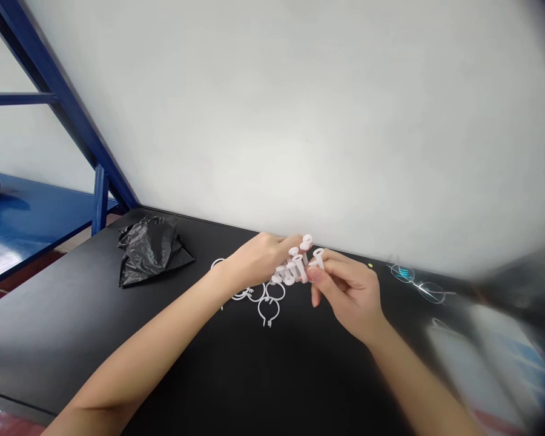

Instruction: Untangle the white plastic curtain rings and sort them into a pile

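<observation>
A white ring-headed piece (318, 259) is pinched in the right hand (356, 297), its ring poking above the thumb. Just beside that pinch, the left hand (263, 260) holds a bunch of similar white pieces (295, 269). White rings (267, 298) lie below the left grip; eyeglasses (418, 285) sit right of the other.

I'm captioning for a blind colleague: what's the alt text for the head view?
Left hand holds a bunch of white ring-topped pieces; right hand pinches another piece beside it. White open rings lie on the black table, between a black plastic bag and eyeglasses.
</observation>
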### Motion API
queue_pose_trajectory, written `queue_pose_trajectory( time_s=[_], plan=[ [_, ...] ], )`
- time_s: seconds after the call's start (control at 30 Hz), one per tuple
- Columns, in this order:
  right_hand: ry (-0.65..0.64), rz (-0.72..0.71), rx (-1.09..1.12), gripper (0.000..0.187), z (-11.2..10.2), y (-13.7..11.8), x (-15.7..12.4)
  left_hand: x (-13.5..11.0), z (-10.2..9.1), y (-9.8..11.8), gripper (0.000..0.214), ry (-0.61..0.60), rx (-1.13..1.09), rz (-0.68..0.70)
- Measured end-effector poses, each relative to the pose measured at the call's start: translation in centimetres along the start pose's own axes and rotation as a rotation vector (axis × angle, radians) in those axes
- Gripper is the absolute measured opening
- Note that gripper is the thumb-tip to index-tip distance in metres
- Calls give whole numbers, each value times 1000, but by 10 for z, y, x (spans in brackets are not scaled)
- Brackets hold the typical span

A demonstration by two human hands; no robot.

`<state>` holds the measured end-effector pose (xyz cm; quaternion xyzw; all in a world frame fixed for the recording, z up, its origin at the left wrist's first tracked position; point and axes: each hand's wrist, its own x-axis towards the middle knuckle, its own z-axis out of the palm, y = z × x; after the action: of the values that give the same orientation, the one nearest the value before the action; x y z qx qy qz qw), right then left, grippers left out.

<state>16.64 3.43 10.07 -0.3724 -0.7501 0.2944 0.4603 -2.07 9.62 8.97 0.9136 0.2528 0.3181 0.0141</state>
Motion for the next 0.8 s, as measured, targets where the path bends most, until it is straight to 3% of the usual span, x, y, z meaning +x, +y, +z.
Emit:
queue_pose_trajectory(
  time_s=[0.13, 0.23, 0.47, 0.7, 0.8],
  plan=[
    [-56, 78, 118, 32, -1, -2, 3, 2, -1, 7, 10, -106, -6, 1],
    [-63, 84, 105, 34, -1, -7, 3, 2, -1, 7, 6, -119, -25, -21],
    [-29, -39, 21, 33, -2, -9, -1, 5, 3, 2, 4, -141, -146, -16],
    [-103, 173, 107, 7, 4, -7, 1, 5, 5, 4, 14, -133, -305, -65],
    [-95, 257, 182, 7, 4, -9, 1, 5, 4, 5, 18, -126, -324, -62]
  ],
)
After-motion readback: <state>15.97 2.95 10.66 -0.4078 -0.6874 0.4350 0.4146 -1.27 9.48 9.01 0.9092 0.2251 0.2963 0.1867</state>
